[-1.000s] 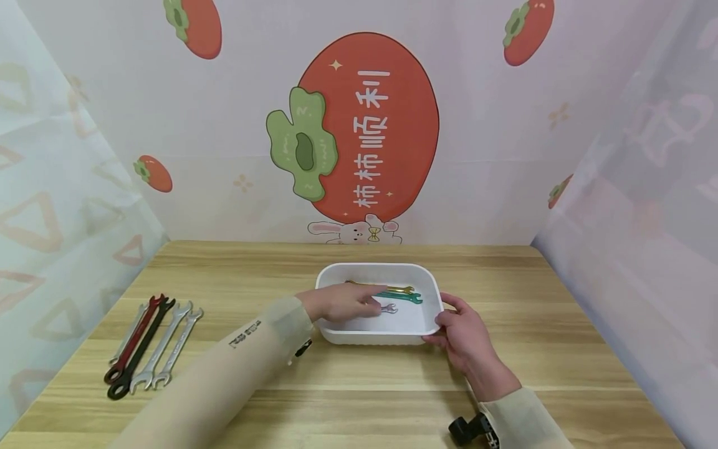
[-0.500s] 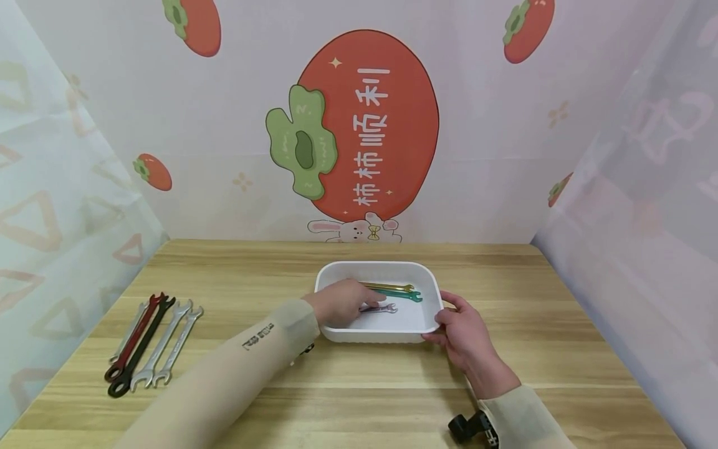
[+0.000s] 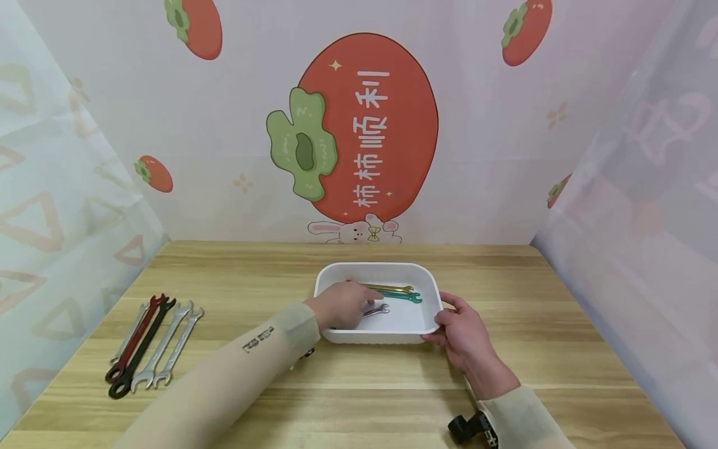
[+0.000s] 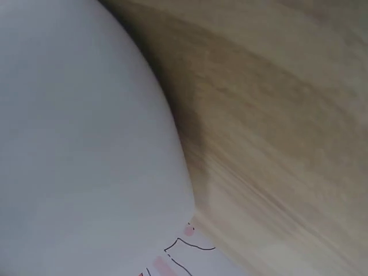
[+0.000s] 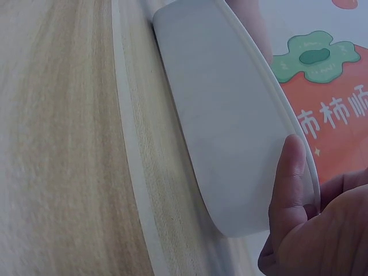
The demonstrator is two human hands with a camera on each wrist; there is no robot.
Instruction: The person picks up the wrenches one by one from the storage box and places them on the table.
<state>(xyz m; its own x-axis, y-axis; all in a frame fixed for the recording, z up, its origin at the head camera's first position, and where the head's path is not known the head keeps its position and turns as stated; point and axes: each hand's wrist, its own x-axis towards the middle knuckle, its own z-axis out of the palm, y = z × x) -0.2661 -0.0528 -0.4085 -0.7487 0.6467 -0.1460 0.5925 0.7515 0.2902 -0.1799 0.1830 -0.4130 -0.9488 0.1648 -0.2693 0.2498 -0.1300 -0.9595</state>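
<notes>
A white plastic box (image 3: 371, 337) stands mid-table, its outer wall (image 4: 86, 138) filling much of the left wrist view. Inside lie a gold wrench (image 3: 395, 288) and a green wrench (image 3: 405, 296), their left ends behind my left hand (image 3: 342, 304). That hand reaches into the box and pinches a small silver wrench (image 3: 380, 310), whose open-ended head sticks out past the fingers; the exact finger contact is hidden. My right hand (image 3: 470, 343) grips the box's right end. In the right wrist view, the right hand (image 5: 322, 230) has one finger along the outer wall.
On the table's left side several wrenches lie side by side: silver ones (image 3: 162, 346), a red one (image 3: 134, 340) and a black one (image 3: 143, 346). A printed backdrop (image 3: 482, 187) stands behind the wooden table (image 3: 359, 405), with fabric walls on both sides.
My left hand has drawn slightly back to the left and its fingers have closed on the small silver wrench, which has shifted left and turned slightly. The right hand and box have stayed put.
</notes>
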